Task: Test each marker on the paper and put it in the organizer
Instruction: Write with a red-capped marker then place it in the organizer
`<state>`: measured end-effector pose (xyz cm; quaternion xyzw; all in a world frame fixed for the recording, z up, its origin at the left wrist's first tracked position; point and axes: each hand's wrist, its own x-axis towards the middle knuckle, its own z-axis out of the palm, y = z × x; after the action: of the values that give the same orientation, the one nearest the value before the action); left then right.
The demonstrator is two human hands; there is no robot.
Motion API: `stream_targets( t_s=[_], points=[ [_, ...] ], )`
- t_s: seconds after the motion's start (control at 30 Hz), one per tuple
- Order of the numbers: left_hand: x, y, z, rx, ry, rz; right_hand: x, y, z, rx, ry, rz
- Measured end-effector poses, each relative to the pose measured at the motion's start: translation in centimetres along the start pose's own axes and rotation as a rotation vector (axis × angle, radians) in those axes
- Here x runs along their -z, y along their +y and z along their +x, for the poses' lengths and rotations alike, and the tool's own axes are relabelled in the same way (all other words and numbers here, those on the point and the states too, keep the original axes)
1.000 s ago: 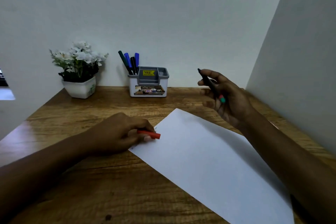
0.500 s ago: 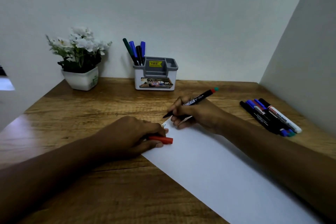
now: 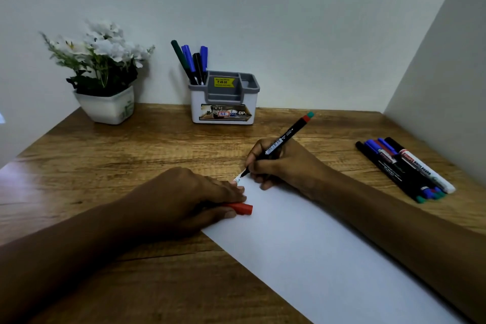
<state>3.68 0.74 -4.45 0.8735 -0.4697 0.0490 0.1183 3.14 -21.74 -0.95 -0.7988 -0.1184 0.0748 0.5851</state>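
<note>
A white sheet of paper (image 3: 302, 239) lies slantwise on the wooden desk. My right hand (image 3: 278, 166) grips a black marker (image 3: 282, 141) with a red and teal end, its tip touching the paper's far corner. My left hand (image 3: 184, 200) rests on the paper's left edge and holds a red cap (image 3: 242, 208). The white and grey organizer (image 3: 223, 98) stands at the back against the wall, with several markers (image 3: 193, 62) upright in its left compartment. A bunch of loose markers (image 3: 405, 168) lies on the desk at the right.
A white pot of white flowers (image 3: 105, 81) stands at the back left. Walls close in the desk at the back and on the right. Bare wood (image 3: 105, 160) lies between the pot and my left hand.
My right hand came down from mid-air and set the marker's tip on the paper's corner. My left hand kept the red cap at the paper's edge. The view shifted, bringing the loose markers into sight.
</note>
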Motion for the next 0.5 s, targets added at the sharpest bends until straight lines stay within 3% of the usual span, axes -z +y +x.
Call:
stream_targets(
  t_s=[0.5],
  points=[
    [-0.48,-0.49,0.07,0.029,-0.005,0.007,-0.12,-0.16,0.00,-0.003,0.019,-0.003]
  ],
)
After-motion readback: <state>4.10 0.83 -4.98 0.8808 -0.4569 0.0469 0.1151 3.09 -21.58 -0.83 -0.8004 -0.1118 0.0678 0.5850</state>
